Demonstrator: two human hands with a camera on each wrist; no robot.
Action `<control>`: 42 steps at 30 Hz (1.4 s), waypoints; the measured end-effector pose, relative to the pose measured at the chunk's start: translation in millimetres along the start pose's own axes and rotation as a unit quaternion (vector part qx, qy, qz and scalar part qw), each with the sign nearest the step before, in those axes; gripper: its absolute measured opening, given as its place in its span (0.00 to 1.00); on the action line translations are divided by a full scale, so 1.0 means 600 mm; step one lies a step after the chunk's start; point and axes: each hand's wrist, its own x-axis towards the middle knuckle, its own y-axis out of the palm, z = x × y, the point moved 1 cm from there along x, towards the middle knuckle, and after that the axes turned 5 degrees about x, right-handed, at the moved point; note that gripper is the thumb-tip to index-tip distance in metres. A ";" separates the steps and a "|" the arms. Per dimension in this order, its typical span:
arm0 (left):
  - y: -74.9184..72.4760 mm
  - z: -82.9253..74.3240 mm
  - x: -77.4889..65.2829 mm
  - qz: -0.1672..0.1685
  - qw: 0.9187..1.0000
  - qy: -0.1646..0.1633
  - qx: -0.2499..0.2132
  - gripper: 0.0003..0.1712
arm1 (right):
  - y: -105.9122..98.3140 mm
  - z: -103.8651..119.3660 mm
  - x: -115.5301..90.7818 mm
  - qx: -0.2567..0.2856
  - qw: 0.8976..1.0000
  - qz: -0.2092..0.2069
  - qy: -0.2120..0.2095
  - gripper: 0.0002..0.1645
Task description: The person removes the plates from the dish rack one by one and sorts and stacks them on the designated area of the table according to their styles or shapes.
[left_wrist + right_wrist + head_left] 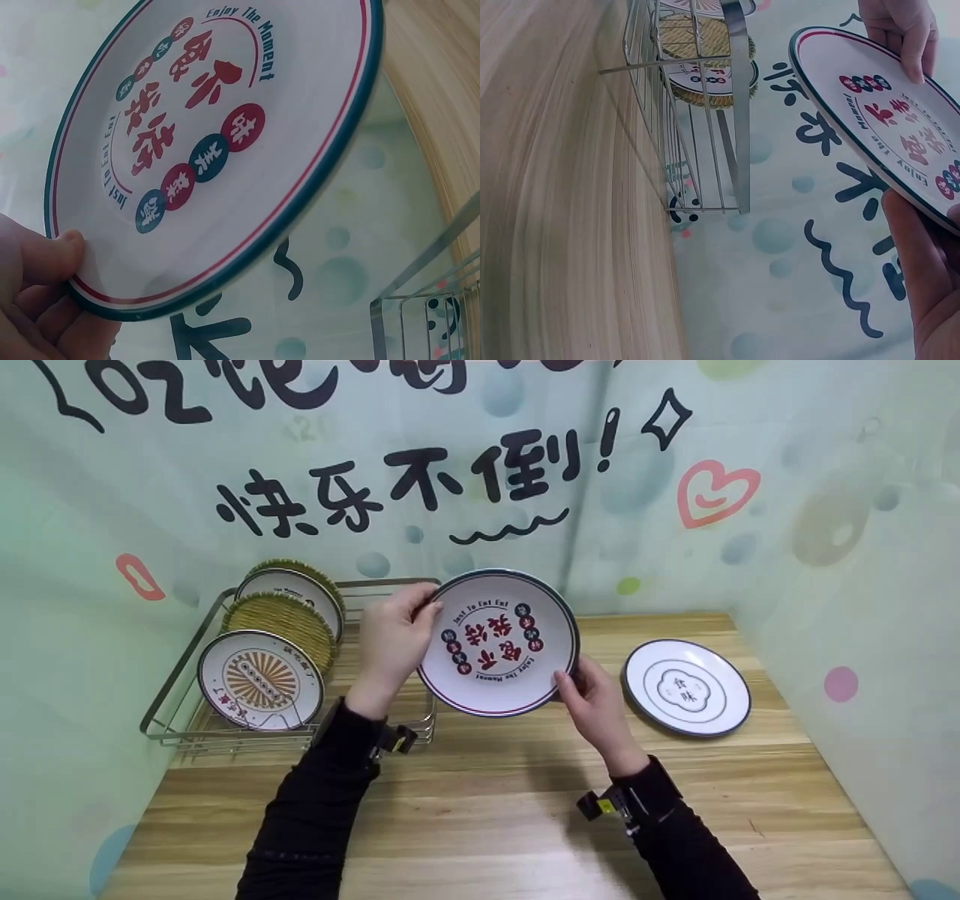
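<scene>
Two grips on one round plate [499, 643]: white, edged in dark teal with a thin red ring inside, printed at the centre with red characters and small red and dark discs. Held up clear of the surface [457, 810], printed face turned toward the head camera. Left grip [391, 649] closed on the upper left edge, thumb over the face by the rim, fingers curled behind. Right grip [600, 709] closed on the lower right edge, thumb likewise on the face, fingers tucked underneath. Between the two thumbs, the printed middle in full view. Just beside the left grip, and partly behind it in the head view, a metal wire rack [741, 135]. Standing in it, from front to back: a sunburst plate [260, 681], a yellow-green woven round [281, 619], a white plate with dark lettering [279, 583] and a second woven round [315, 573], each partly covering the next. To the right of the right grip, well apart from the rack, a blue-rimmed plate [686, 690] resting on the surface, marked with a cloud-shaped emblem. Farther back, a pale backdrop [322, 562] with black lettering and a heart outline.
</scene>
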 end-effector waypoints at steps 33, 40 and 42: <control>-0.009 0.022 -0.012 0.147 0.986 -0.079 0.013 0.21 | -0.053 -0.021 -0.005 -0.009 0.991 -0.045 0.129 0.11; -0.018 0.032 -0.020 0.165 0.982 -0.086 0.046 0.23 | -0.072 -0.058 -0.008 -0.021 0.984 -0.060 0.164 0.14; -0.019 0.037 -0.023 0.165 0.981 -0.088 0.052 0.23 | -0.076 -0.058 -0.008 -0.026 0.984 -0.059 0.166 0.14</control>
